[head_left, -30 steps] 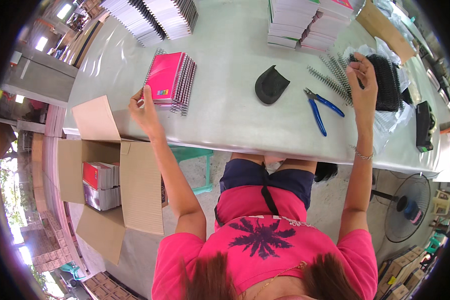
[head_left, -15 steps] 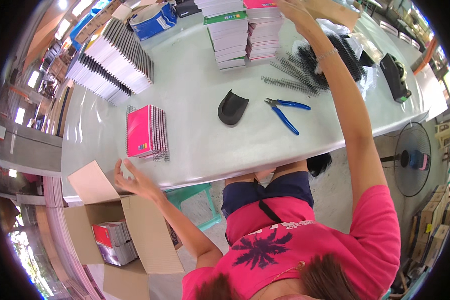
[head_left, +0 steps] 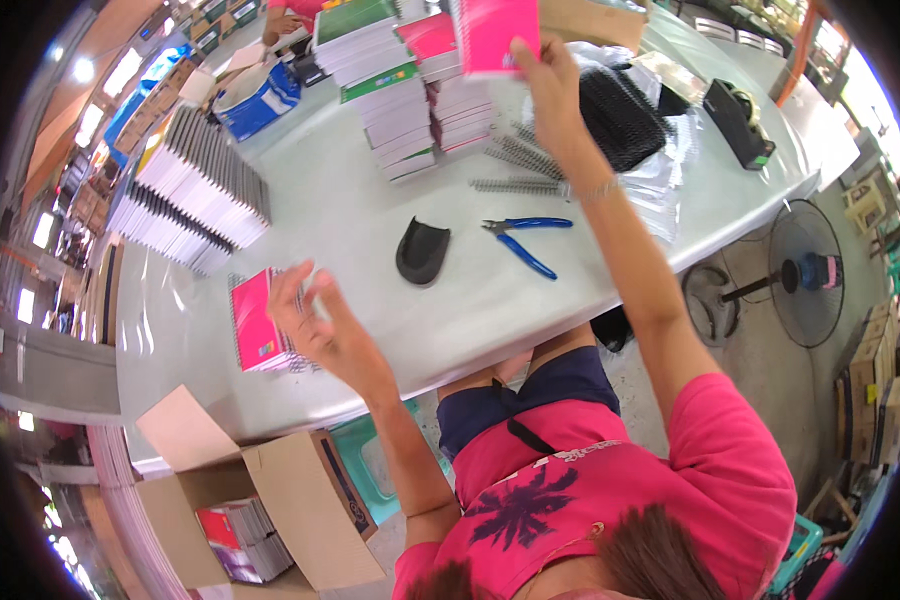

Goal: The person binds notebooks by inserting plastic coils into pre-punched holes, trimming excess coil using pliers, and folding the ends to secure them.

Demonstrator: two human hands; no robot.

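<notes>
My right hand [head_left: 553,85] pinches a pink notebook [head_left: 492,35] by its lower right corner, holding it up beside the tall stacks. My left hand [head_left: 317,325] hangs with fingers apart and nothing in them, partly covering a small stack of pink spiral notebooks [head_left: 260,318]. Between the hands, a black curved shell-like piece [head_left: 423,250] lies on the table, and near it rest blue-handled cutting pliers [head_left: 527,240] with their handles spread. Loose black wire spirals [head_left: 520,170] spread out below my right hand.
Stacks of green-covered notebooks [head_left: 385,105] and pink-covered ones [head_left: 460,115] stand at the back. Black-spined books [head_left: 195,180] rise at the left. A tape dispenser [head_left: 738,122] sits at the right edge. An open carton [head_left: 310,510] holds notebooks below left. Across the table is another person's hand [head_left: 285,25].
My right hand has come back from the far stacks and now holds a pink notebook. My left hand has risen over the small pink stack. The whole view has shifted.
</notes>
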